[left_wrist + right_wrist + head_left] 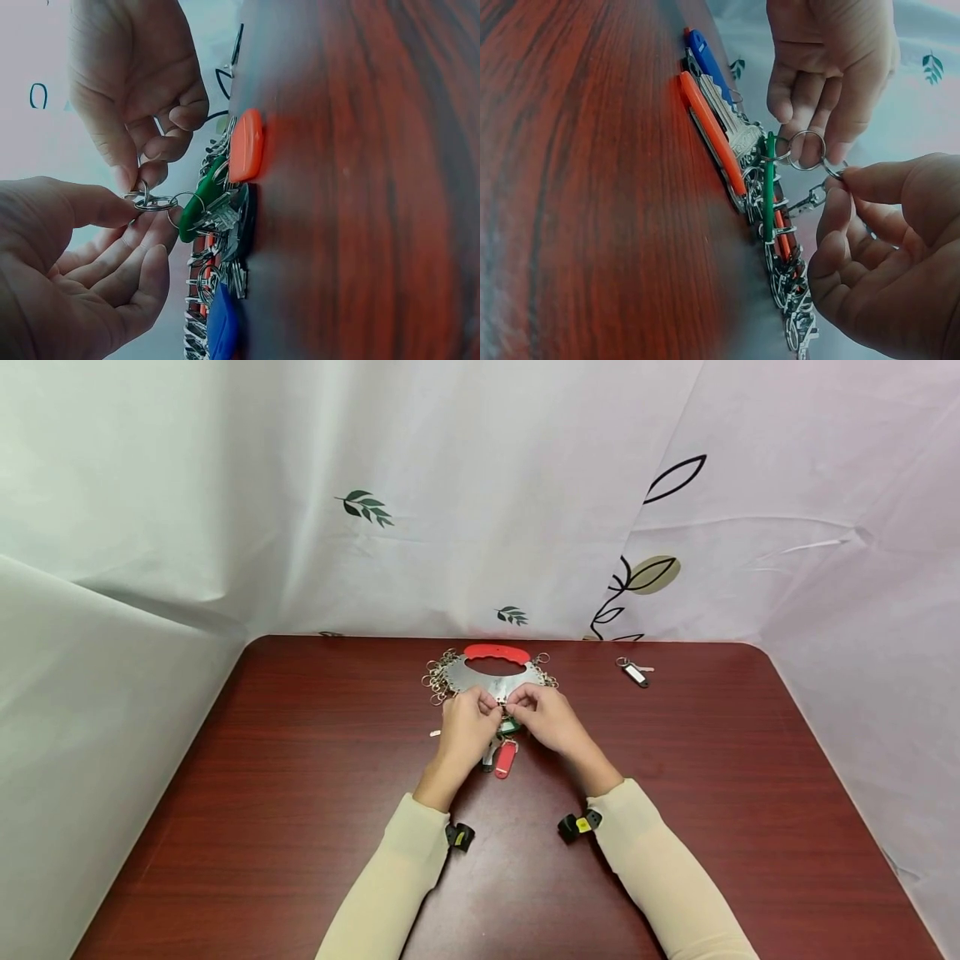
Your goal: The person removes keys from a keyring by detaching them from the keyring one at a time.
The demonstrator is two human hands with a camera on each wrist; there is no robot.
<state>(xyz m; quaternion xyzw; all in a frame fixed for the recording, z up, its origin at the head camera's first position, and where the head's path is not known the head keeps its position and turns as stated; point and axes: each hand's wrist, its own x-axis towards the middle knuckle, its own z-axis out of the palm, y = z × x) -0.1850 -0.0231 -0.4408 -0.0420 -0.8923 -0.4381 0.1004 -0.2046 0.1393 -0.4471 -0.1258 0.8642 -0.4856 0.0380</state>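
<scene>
A curved metal key-holder plate with a red handle lies flat at the table's far side. Both hands meet at its near edge. My left hand pinches a metal key ring between thumb and fingertips. Thumb and forefinger of my right hand pinch a smaller ring linked to it. From these rings hangs a green key tag. Just below lie a red key tag, a black key tag and a blue key tag, with keys among them.
Several metal clasps and rings fringe the plate's left side, with more clasps on its right. Farther right on the table sits a black tag with a key. White curtains stand behind and at both sides.
</scene>
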